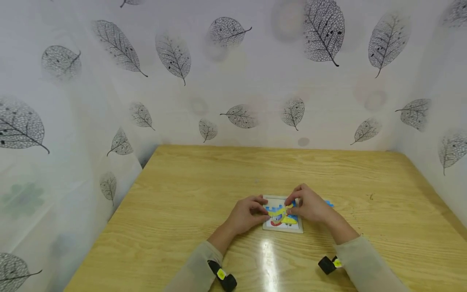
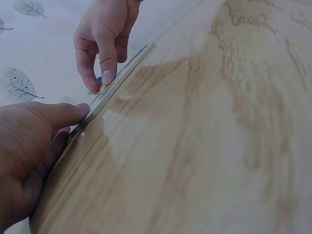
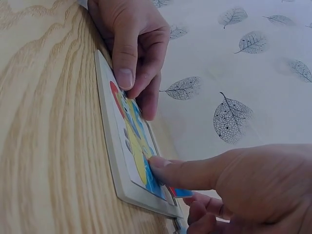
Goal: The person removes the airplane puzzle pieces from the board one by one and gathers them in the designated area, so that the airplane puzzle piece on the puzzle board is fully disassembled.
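Observation:
A square jigsaw puzzle [image 1: 283, 230] with a pale frame lies on the table, its picture a yellow, blue and red airplane. My left hand [image 1: 246, 215] rests at its left side, thumb and fingertips touching the frame and the picture's edge. At the upper right part of the puzzle, my right hand [image 1: 311, 204] pinches a small blue and red puzzle piece [image 3: 181, 192]. Its thumb overlaps the picture in the right wrist view. Fingers partly hide the piece and the upper part of the picture.
Just beyond the right wrist lies another blue piece [image 1: 329, 203]. The wooden table [image 1: 204, 174] meets a leaf-patterned cloth [image 1: 251, 89] at the back and sides. Black wrist straps [image 1: 222, 275] are on both sleeves.

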The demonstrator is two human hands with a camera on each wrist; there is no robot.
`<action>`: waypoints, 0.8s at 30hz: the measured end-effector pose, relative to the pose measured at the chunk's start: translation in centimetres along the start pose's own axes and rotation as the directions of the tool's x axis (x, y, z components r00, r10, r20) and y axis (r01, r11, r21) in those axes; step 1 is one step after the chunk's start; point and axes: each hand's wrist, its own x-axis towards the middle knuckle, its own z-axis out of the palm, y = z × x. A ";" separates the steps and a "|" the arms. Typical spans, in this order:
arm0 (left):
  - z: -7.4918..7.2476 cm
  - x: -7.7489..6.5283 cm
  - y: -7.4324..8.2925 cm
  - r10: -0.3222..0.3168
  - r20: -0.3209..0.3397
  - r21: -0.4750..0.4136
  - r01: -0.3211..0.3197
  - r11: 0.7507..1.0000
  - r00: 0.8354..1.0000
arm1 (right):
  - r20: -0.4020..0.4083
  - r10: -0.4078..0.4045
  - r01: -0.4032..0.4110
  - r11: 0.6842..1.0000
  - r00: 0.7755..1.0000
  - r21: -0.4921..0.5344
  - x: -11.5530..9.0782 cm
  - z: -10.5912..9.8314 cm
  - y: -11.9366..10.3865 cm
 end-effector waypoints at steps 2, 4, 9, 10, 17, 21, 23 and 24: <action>0.0 0.0 0.1 0.002 0.001 -0.007 -0.002 1.000 1.000 | -0.007 -0.011 0.011 1.000 1.000 -0.005 0.1 0.0 0.0; -0.1 -0.1 0.1 0.006 0.000 -0.013 -0.006 1.000 1.000 | -0.009 -0.038 0.038 0.999 0.999 -0.019 0.1 -0.1 0.1; 0.1 0.0 -0.1 0.002 -0.005 -0.007 -0.002 1.000 1.000 | 0.013 -0.041 0.041 0.998 0.999 0.040 0.0 -0.8 0.3; 0.2 0.0 -0.1 -0.003 -0.006 -0.006 0.003 1.000 1.000 | 0.023 -0.031 0.030 0.997 0.999 0.069 0.0 -1.0 0.4; 0.1 -0.1 0.0 -0.012 -0.011 0.005 0.013 1.000 1.000 | 0.091 -0.032 0.003 0.952 0.995 0.305 -0.3 -2.7 1.2; 0.1 0.0 0.0 -0.014 -0.008 0.004 0.014 1.000 1.000 | 0.103 -0.020 -0.016 0.939 0.994 0.343 -0.4 -3.4 1.9; 0.1 0.0 -0.1 -0.019 -0.006 0.005 0.019 1.000 1.000 | 0.109 -0.001 -0.038 0.937 0.994 0.348 -0.5 -3.7 2.4; 0.1 0.0 -0.1 -0.023 -0.005 0.005 0.023 1.000 1.000 | 0.114 0.007 -0.047 0.935 0.993 0.351 -0.5 -3.9 2.6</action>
